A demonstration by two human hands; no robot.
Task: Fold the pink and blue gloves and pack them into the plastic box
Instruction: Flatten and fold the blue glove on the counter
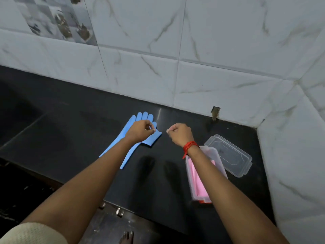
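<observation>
Left grip (141, 130): our L arm is stretched fwd, nearly straight, w/ the hand raised over the tabletop (70, 131). Fingers are curled in to the thumb, narrow, w/ nothing seen btw them.
Right grip (179, 132): our R arm also reaches fwd, back of the hand up, wrist slightly bent. It's closed in a loose fist and we see nothing held.
Grips together: near each other but apart, roughly level in the view.
Blue gloves (130, 125): flat on the tabletop, full length and unfolded, fingers toward the wall, cuffs toward us. The left grip and L forearm pass over them, and the grip looks lifted off them.
Pink gloves (197, 180): folded, inside the plastic box, partly hidden by our R forearm.
Plastic box (188, 175): clear and open, on the tabletop at R, under our R forearm.
Lid (230, 155): clear, off the box, lying just beside its far R side. We can't tell if they touch.
Red thread (190, 146): tied round our R wrist.
Tabletop: black, w/ two soft shadows on it on our side of the grips.
Wall (219, 50): white marbled tiles, behind and at R.
Edges: beige sleeve (33, 233) on the L upper arm; bare foot (125, 237) at the bottom.
</observation>
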